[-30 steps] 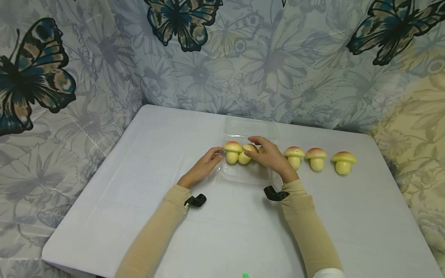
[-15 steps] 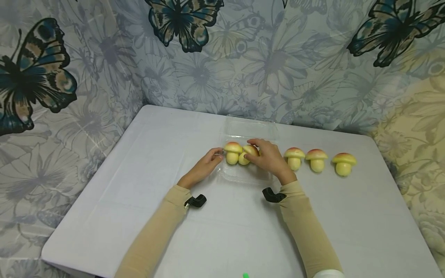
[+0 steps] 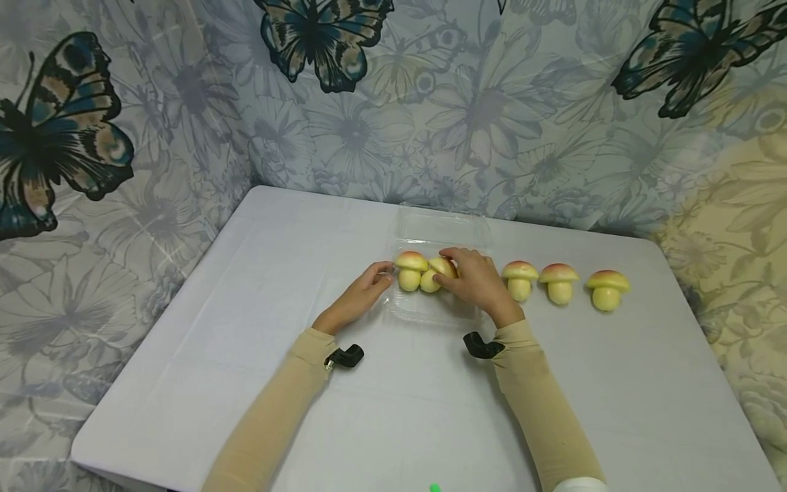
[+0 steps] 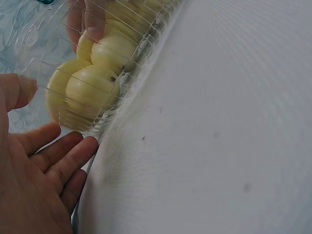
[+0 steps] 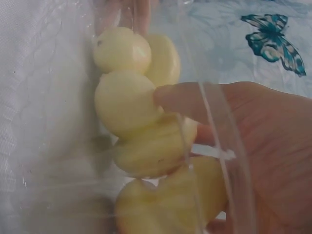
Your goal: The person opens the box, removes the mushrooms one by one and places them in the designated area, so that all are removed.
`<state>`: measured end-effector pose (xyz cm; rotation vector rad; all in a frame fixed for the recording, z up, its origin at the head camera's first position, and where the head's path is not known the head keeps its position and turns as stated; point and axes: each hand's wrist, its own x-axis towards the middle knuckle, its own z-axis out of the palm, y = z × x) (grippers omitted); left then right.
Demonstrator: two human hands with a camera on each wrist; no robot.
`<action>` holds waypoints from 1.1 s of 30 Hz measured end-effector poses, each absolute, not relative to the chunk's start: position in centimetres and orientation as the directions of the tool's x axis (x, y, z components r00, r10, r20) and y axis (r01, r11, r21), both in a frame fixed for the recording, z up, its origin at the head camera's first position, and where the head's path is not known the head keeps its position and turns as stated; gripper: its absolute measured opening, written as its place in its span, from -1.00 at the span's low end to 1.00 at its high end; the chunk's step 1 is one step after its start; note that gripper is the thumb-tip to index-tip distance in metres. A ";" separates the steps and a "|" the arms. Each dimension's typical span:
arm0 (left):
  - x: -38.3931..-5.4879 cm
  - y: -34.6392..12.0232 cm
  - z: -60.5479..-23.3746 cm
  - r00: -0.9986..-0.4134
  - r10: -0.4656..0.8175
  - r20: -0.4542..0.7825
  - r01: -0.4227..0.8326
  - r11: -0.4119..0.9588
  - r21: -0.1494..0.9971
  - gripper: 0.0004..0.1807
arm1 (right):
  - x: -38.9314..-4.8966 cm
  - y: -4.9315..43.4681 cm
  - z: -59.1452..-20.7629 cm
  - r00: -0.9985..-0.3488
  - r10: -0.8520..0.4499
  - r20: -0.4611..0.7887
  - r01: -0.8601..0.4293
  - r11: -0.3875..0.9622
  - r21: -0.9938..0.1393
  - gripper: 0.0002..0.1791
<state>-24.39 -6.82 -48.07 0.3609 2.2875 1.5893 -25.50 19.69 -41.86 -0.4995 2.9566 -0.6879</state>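
A clear plastic clamshell box [image 3: 430, 313] lies with its lid folded back. Inside, a yellow toy mushroom with a reddish cap [image 3: 410, 270] sits at the left end. Beside it leans a second toy mushroom [image 3: 429, 281], its cap tilted right. My right hand [image 3: 482, 283] pinches this second one, thumb on the stem and fingers at the cap. A third toy mushroom [image 5: 161, 204] lies below that hand in the right wrist view, hidden by it in the head view. My left hand [image 3: 359, 297] touches the box's left side with extended fingers [image 4: 73, 156].
Three more toy mushrooms stand in a row right of the box: a near one [image 3: 519, 280], a middle one [image 3: 559, 283] and a far right one [image 3: 607, 290]. The white table [image 3: 246, 383] meets a butterfly-patterned wall covering [image 3: 356, 143] behind. A small green object [image 3: 434, 488] shows at the bottom edge.
My right hand has shifted slightly left and nearer to me, and now covers the third toy mushroom, part of which showed a second ago. My left hand stays at the box's side.
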 end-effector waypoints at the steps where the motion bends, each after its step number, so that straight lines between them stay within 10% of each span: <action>1: -24.4 -6.8 -48.1 -0.913 0.389 -0.127 0.018 0.347 0.938 -0.43 | -25.5 19.7 -41.9 -0.945 -0.326 0.007 -0.296 0.848 -0.439 -0.35; 33: -24.1 -6.9 -47.8 -0.917 0.382 -0.116 0.030 0.356 0.934 -0.41 | -25.6 19.8 -42.0 -0.941 -0.337 0.028 -0.322 0.866 -0.383 -0.40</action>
